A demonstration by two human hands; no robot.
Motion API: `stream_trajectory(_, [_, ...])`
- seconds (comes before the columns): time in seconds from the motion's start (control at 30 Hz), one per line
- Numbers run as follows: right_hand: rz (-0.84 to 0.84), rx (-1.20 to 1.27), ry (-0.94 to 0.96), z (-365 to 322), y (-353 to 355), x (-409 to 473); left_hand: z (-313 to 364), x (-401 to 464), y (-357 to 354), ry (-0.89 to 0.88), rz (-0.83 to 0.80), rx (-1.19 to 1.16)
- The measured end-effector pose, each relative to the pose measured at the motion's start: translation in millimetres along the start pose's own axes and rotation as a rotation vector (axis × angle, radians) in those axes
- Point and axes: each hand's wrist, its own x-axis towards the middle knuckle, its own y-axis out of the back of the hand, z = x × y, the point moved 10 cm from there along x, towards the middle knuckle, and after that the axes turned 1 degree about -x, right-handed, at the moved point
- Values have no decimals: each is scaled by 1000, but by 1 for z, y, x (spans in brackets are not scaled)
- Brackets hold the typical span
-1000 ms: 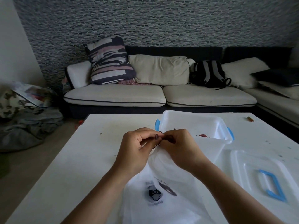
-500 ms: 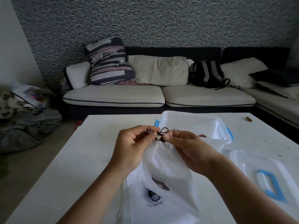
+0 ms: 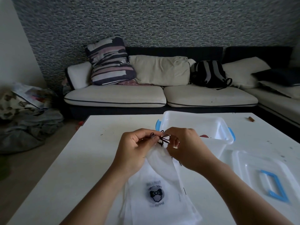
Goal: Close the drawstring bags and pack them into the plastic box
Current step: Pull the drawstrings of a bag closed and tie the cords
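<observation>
Closing is the step I judge in hand: my left hand (image 3: pixel 138 148) and right hand (image 3: pixel 183 146) each pinch the dark drawstring (image 3: pixel 164 139) of the white bag (image 3: pixel 162 163), held above the table (image 3: pixel 73 159) before the plastic box (image 3: pixel 194 125). Next I must tighten the cord, then lower the bag inside.

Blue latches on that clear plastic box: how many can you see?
2. One blue latch sits on the plastic box's left end, just beyond the left hand; the other blue latch is on its right end. Others may be hidden.
</observation>
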Motion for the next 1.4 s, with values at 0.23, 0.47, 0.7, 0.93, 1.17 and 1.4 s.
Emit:
stream_trajectory(0.23, [-186, 854, -232, 30, -6, -5, -4, 2, -1, 58, -23, -73])
stream_trajectory(0.47, [-136, 886, -258, 24, -13, -2, -7, 0, -6, 81, -45, -126])
stream_trajectory(0.7, [-72, 1062, -335, 25, -6, -4, -11, 0, -3, 105, -27, -92])
stream_trajectory(0.93, [-86, 1237, -425, 25, -8, -6, -17, 1, -8, 171, -45, -83])
stream_trajectory(1.17, [69, 1000, -357, 29, 9, -4, -28, 1, -8, 243, -61, -34])
stream_trajectory(1.4, [-106, 929, -237, 4, -4, -7, -30, -2, -2, 271, 20, -33])
